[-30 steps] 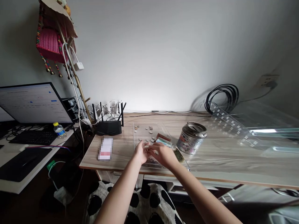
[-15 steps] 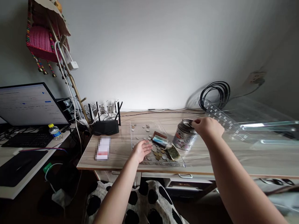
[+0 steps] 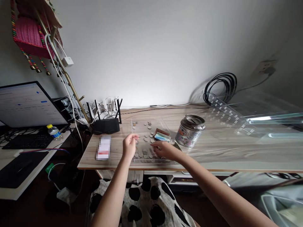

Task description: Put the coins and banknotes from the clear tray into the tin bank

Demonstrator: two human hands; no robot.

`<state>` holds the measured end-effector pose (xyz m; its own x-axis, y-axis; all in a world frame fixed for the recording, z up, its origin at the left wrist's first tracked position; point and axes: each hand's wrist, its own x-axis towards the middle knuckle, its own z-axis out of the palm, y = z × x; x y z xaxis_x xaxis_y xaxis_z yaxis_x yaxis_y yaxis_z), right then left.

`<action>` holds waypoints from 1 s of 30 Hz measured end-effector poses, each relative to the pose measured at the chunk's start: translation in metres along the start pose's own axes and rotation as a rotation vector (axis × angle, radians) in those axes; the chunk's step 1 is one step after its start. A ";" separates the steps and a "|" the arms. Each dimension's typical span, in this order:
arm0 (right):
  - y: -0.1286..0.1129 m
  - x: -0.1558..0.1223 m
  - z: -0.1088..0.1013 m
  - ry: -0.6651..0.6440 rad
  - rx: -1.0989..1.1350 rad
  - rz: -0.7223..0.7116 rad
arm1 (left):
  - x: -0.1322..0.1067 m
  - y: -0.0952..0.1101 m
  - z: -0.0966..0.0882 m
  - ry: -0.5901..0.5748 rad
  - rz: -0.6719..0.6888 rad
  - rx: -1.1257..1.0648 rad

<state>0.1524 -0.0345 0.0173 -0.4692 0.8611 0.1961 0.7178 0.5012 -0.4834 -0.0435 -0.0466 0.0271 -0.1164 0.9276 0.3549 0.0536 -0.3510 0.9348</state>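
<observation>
A clear plastic tray [image 3: 161, 122] on the desk holds scattered coins [image 3: 146, 138]. Over its left part is my left hand [image 3: 129, 145], its fingers curled in toward the thumb; whatever they may hold is hidden. My right hand [image 3: 164, 149] reaches low over the coins on the right, fingers bent down and a little apart, nothing visible in them. Behind it lie a brown wallet [image 3: 159, 131] and a bluish card or note [image 3: 162, 137]. A greenish banknote [image 3: 177, 145] is mostly covered by my right wrist. A round tin [image 3: 189, 131] with a slotted lid stands upright to the right.
A black router [image 3: 106, 126] and a phone-like white item [image 3: 103, 148], blurred out, are at the desk's left. Coiled black cable [image 3: 220, 88] leans on the wall beside clear plastic panels [image 3: 236, 119]. A bottle [image 3: 55, 132] and monitor [image 3: 30, 104] stand on the left desk.
My right hand has left the tin's lid and moved left and down to the coins. My left hand has shifted left and its spread fingers have curled in.
</observation>
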 end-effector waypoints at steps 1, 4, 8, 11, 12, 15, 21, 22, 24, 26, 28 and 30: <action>-0.003 0.003 0.011 -0.016 0.001 -0.041 | 0.002 -0.003 0.002 -0.042 0.003 0.037; -0.010 0.017 0.031 -0.033 -0.017 -0.078 | 0.003 -0.014 0.014 -0.054 0.025 0.100; -0.018 0.036 0.037 -0.162 -0.058 -0.072 | -0.004 -0.022 0.025 -0.067 0.075 0.274; -0.023 0.040 0.037 -0.274 -0.107 -0.053 | -0.006 -0.023 0.025 -0.072 0.092 0.406; -0.024 0.039 0.036 -0.293 -0.120 -0.032 | -0.006 -0.023 0.024 -0.076 0.088 0.433; -0.027 0.033 0.031 -0.289 -0.106 0.001 | -0.006 -0.021 0.022 -0.102 0.079 0.479; -0.029 0.030 0.020 -0.469 -0.008 -0.084 | -0.006 -0.017 0.023 -0.126 0.079 0.538; -0.028 0.030 0.019 -0.470 -0.015 -0.097 | -0.006 -0.017 0.023 -0.130 0.080 0.541; -0.027 0.032 0.017 -0.471 -0.033 -0.119 | -0.007 -0.016 0.022 -0.136 0.087 0.541; -0.025 0.034 0.015 -0.507 -0.059 -0.117 | -0.007 -0.017 0.022 -0.140 0.091 0.538; -0.023 0.036 0.013 -0.562 -0.089 -0.097 | -0.007 -0.018 0.022 -0.143 0.092 0.541; -0.023 0.035 0.012 -0.594 -0.105 -0.074 | -0.007 -0.020 0.022 -0.148 0.094 0.546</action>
<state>0.1131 -0.0165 0.0248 -0.7051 0.6432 -0.2985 0.7049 0.5900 -0.3938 -0.0221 -0.0432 0.0060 0.0515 0.9173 0.3948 0.5661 -0.3525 0.7452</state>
